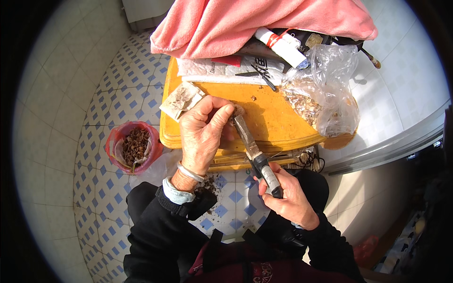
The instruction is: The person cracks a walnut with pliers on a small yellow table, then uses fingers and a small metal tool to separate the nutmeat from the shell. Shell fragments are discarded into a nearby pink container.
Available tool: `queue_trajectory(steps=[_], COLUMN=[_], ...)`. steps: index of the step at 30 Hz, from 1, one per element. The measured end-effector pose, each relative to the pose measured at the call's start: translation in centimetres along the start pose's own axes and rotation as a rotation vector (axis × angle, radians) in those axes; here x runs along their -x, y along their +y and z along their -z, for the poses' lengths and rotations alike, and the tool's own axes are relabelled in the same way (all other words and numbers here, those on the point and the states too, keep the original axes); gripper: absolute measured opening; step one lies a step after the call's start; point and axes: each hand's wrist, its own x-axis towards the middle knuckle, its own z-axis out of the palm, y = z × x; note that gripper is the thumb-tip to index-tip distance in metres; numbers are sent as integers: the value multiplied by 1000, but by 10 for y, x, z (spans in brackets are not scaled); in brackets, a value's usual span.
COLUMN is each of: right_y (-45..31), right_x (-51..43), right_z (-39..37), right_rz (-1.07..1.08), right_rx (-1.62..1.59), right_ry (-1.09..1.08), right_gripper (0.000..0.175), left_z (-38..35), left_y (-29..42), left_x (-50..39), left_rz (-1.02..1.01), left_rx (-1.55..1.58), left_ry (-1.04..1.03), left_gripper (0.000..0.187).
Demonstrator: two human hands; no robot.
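My left hand (pixel 204 127) pinches a small brown piece (pixel 238 110), perhaps a nut or shell, between thumb and fingertips above the yellow wooden table (pixel 269 120). My fingers hide part of that piece. In my right hand (pixel 288 198) are the black and grey handles of a pair of heavy shears or pliers (pixel 248 141). The tool's worn metal jaws point up and left, their tip at the brown piece. Whether the jaws touch it cannot be made out. A folded, stained paper or cloth pad (pixel 183 99) lies just beyond my left hand.
A clear plastic bag (pixel 304 102) of light brown pieces sits at the table's right. Dark scissors (pixel 263 78) lie near a white package (pixel 198 69). Behind is a pink cloth (pixel 226 24). A red-lined bin (pixel 113 145) of brown shells stands left on the tiled floor (pixel 106 191).
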Motion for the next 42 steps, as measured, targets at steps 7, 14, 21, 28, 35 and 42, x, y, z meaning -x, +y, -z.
queue_trajectory(steps=[7,14,21,28,35,42], right_y=[0,2,-20,-42,-48,-40], right_x=[-4,-7,-3,-24,-60,-85], right_z=[-7,-14,3,39,58,55], right_rz=[46,-50,-351,133,210,462], right_rx=[27,-176,-524,593,989,1072], right_ry=[19,61,-3,213,298,382], right_gripper=[17,16,13,20,25,26], left_z=[2,-10,-10,3,5,6], left_y=[-3,-7,-4,-3,0,2], left_x=[1,0,-8,-8,-6,-7], left_rz=[-31,-20,102,138,135,161], left_rx=[-36,17,196,344,280,274], left_ry=[-11,44,21,-127,-143,-124], left_gripper=[10,11,13,26,28,26])
